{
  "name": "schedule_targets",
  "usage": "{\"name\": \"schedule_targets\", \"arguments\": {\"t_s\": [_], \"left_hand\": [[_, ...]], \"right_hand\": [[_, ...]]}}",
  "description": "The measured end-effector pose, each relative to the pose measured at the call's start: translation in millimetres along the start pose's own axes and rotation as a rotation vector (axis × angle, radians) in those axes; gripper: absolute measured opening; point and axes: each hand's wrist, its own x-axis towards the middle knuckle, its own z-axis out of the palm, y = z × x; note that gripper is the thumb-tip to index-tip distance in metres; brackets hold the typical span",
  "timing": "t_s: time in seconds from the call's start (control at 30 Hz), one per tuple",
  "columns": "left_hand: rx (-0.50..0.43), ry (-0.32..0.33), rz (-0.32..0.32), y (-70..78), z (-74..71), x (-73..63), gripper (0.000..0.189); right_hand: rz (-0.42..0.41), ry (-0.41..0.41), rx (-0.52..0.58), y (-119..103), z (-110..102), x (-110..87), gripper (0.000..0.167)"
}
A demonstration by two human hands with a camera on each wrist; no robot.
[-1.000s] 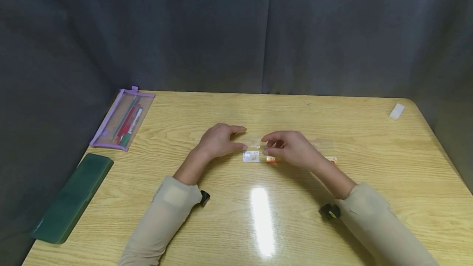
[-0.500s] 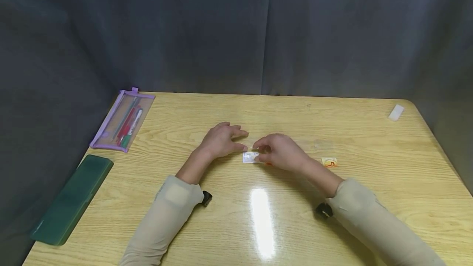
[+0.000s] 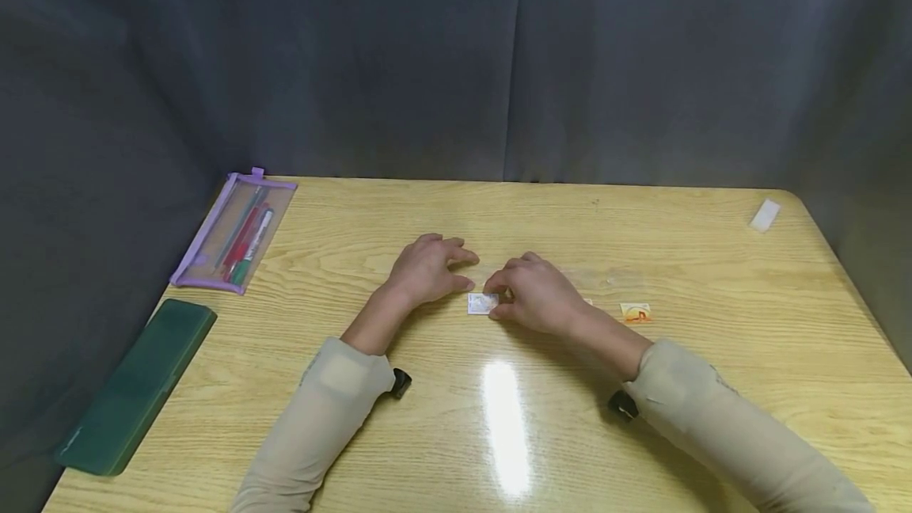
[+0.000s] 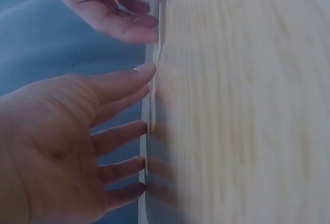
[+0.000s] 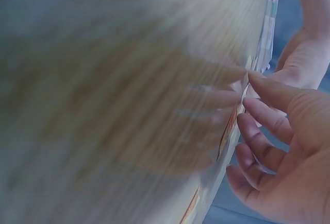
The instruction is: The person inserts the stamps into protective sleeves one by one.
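A small white-and-blue printed paper, like a stamp [image 3: 481, 304], lies flat at the middle of the table. My right hand [image 3: 537, 295] holds its right end, thumb at the near edge and index finger at the far edge. The right wrist view shows that hand [image 5: 299, 131] low at the tabletop with its other fingers loosely bent. My left hand [image 3: 426, 271] rests just left of the stamp, fingers spread, thumb tip close to its far left corner. An orange-and-yellow stamp [image 3: 636, 313] lies to the right. Another printed piece is mostly hidden beneath my right hand.
A faint strip of transparent film [image 3: 624, 283] lies behind the stamps. At the left are a purple-edged mesh pouch [image 3: 238, 232] with pens and a dark green case [image 3: 138, 386]. A white eraser-like block [image 3: 765, 215] sits at the back right.
My right hand has moved left and its thumb and index finger have come onto the white-and-blue stamp. The orange-and-yellow stamp has come into fuller view. My left hand has barely moved.
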Motion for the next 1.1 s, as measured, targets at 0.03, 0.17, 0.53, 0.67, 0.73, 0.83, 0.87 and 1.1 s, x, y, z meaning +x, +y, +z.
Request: {"name": "schedule_targets", "arguments": {"t_s": [0.03,0.17,0.53,0.67,0.73,0.83,0.87,1.1], "left_hand": [[0.003,0.004,0.001,0.4,0.0,-0.2,0.043],[0.003,0.023,0.000,1.5,1.7,-0.2,0.037],[0.013,0.072,0.008,2.6,3.1,1.2,0.023],[0.021,0.086,0.005,3.5,2.5,1.3,0.017],[0.018,0.092,0.002,3.9,1.9,1.4,0.012],[0.008,0.099,-0.007,4.0,1.2,1.2,0.007],[0.003,0.100,-0.012,4.0,1.1,1.2,0.007],[-0.063,0.098,-0.042,4.4,-0.7,-1.1,0.005]], "right_hand": [[0.002,0.001,-0.007,-1,0,-0.1,0.029],[0.019,-0.015,-0.010,-2,0,0.4,0.028],[0.058,-0.058,-0.002,-6,-2,6.0,0.028],[0.074,-0.085,0.011,-9,-4,6.4,0.022],[0.070,-0.092,0.018,-10,-5,6.1,0.018],[0.059,-0.094,0.024,-11,-4,5.2,0.011],[0.056,-0.091,0.025,-12,-4,5.0,0.009],[0.091,-0.051,0.101,-6,-8,1.7,0.004]]}}
